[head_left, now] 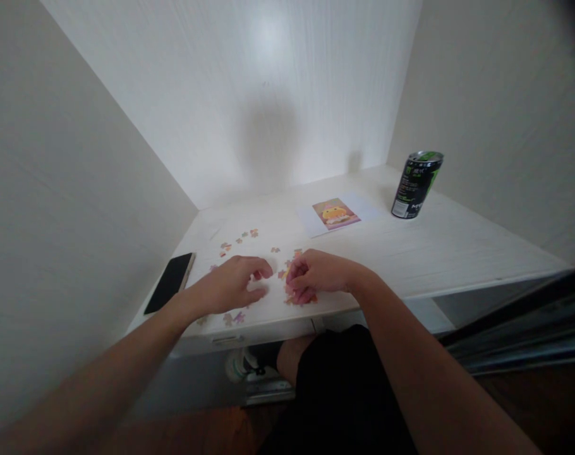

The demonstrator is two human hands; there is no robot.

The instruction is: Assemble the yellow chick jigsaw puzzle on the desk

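Observation:
My left hand (237, 283) hovers over the white desk with its fingers curved and the thumb apart, nothing between them. To its right, my right hand (316, 277) is closed in a pinch over a cluster of jigsaw puzzle pieces (294, 300) in orange and yellow tones. Whatever its fingertips hold is hidden. A single loose puzzle piece (275, 249) lies beyond the gap between the hands. More scattered pieces (225, 246) spread behind my left hand, and purplish pieces (239, 317) rest near the desk's front edge.
A picture card (336, 213) with an orange figure lies on a white sheet (311, 222) farther back. At the right stands a black and green drink can (416, 186). A dark phone (170, 281) lies at the left edge. Walls enclose the desk (382, 253) on three sides.

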